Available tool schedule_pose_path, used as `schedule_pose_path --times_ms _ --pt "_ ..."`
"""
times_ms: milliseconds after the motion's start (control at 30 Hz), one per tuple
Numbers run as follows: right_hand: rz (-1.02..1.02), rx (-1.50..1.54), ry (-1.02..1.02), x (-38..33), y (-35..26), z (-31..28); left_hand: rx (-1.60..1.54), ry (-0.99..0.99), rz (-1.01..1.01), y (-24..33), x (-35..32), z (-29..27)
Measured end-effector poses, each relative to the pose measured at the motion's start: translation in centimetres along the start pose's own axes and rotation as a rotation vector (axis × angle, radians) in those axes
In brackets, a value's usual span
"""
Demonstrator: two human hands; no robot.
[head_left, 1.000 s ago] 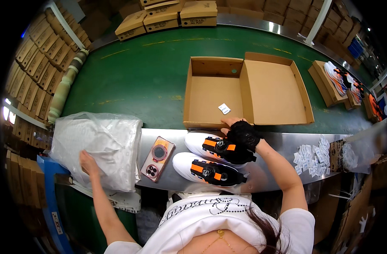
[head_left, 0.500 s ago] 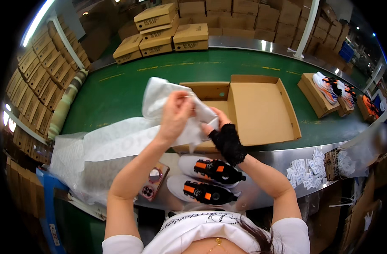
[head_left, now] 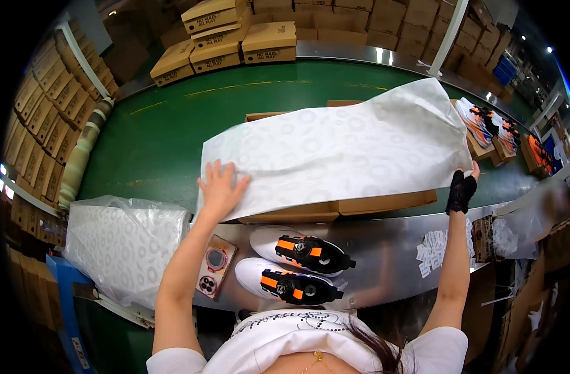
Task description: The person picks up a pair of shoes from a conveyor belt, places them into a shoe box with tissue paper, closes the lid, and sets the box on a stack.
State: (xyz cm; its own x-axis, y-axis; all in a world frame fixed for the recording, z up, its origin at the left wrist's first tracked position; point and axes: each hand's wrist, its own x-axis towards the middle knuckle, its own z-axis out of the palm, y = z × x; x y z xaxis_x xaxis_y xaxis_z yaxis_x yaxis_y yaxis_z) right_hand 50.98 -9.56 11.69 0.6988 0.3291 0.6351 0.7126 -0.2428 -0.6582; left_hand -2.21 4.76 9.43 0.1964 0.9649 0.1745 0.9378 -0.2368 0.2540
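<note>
A wide sheet of white patterned tissue paper (head_left: 335,149) stretches across an open cardboard shoebox (head_left: 388,202), covering most of it. My left hand (head_left: 221,187) lies on the sheet's left end with its fingers spread. At the far right end, my right hand (head_left: 463,187), in a black fingerless glove, has closed on the paper's edge. Nearer to me, a pair of white sneakers with black and orange uppers (head_left: 300,249) rests on the metal ledge (head_left: 385,249), toes pointing left.
Left of the sneakers are a phone (head_left: 213,265) and a plastic-wrapped stack of tissue sheets (head_left: 126,240). Small white packets (head_left: 431,249) lie on the right of the ledge. Closed shoeboxes (head_left: 269,40) stand across the green belt (head_left: 154,143); more sneakers (head_left: 478,121) sit at the right.
The bunched tissue paper has been spread out flat over the shoebox. My hands have moved apart, the left one leftward and opened, the right one far to the right.
</note>
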Motion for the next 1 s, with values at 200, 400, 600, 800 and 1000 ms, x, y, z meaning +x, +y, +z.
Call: schedule_pose_path --times_ms 200,400,600,800,1000 --pt "-0.602 -0.186 0.002 -6.8 -7.8 -3.5 -1.041 -0.145 -0.674 -6.7 0.9 4.2" --pt "-1.183 0.592 -1.152 -22.2 -17.5 -5.8 -1.779 -0.65 -0.683 -3.1 -0.3 6.9" --pt "-1.333 0.287 -1.153 -25.8 -18.5 -5.2 -1.603 -0.312 -0.621 1.6 -0.5 5.9" --pt "-0.744 0.529 -1.578 -16.6 -24.3 -3.7 -1.275 0.086 -0.319 -11.0 1.4 5.7" --pt "-0.14 0.424 -1.046 -14.0 -22.3 7.8 -1.3 0.098 -0.225 -8.6 2.6 -2.2"
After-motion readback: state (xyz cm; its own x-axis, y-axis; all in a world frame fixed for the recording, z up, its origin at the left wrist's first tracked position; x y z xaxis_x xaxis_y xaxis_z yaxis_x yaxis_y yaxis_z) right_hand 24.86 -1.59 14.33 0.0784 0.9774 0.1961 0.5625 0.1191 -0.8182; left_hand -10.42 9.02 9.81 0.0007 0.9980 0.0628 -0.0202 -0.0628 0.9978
